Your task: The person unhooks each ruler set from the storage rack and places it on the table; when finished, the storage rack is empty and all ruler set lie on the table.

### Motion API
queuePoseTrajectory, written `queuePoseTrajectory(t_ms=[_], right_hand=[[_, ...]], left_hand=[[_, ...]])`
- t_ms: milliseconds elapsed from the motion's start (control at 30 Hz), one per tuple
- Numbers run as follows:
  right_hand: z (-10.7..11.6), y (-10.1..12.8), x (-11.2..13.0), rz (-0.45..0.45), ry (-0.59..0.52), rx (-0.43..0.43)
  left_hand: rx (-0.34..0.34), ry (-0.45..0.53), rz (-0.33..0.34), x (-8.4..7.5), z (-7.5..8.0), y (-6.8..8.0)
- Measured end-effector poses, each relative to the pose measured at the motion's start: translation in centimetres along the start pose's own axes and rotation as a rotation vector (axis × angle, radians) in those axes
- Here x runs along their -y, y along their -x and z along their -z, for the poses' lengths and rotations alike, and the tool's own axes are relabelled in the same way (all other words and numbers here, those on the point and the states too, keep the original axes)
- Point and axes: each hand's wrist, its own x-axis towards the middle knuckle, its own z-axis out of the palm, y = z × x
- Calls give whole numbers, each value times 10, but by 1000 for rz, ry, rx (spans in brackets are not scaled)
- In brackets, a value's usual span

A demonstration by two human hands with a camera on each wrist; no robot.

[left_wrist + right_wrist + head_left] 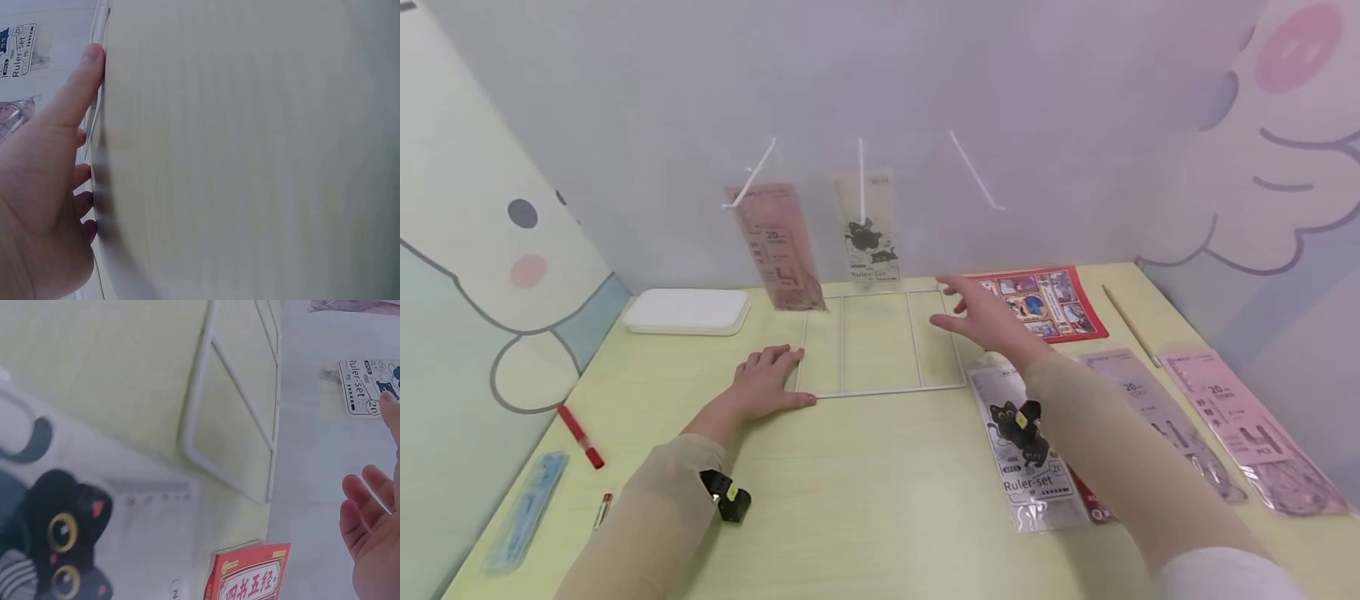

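Observation:
A white wire rack (880,392) lies on the table, with three white hooks above it. My left hand (767,383) rests at the rack's front left corner, the thumb along the front wire and another fingertip at the side wire. My right hand (988,321) is raised over the rack's right side, fingers loosely bent and holding nothing. At the left hook hangs a pink ruler pack (778,250), tilted. A white ruler set pack with black cats (871,242) hangs at the middle hook; it also shows beyond my right fingers in the right wrist view.
Beneath my right forearm lies another cat ruler set (1030,487), partly covering something red. Farther right are a purple pack (1123,375), a pink pack (1232,408) and a pencil-like stick (1131,325). A red book (1067,304) lies behind. Left: white case (685,312), red pen (580,435), blue packet (527,508).

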Motion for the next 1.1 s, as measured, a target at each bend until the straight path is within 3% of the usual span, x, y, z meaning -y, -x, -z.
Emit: queuePoseTrajectory(t_ms=[400,633,933,1100], right_hand=[[3,-43,34,87,10,-75],[3,-59,56,189,-31,-106],[3,-64,73,159,-109,-89],[4,-64,69,129,-146,-149]], left_hand=[[-4,0,2,-1,-2,-1],[-4,4,3,0,1,1],[5,-4,-1,2,1,0],[7,-2,0,0,2,-1]])
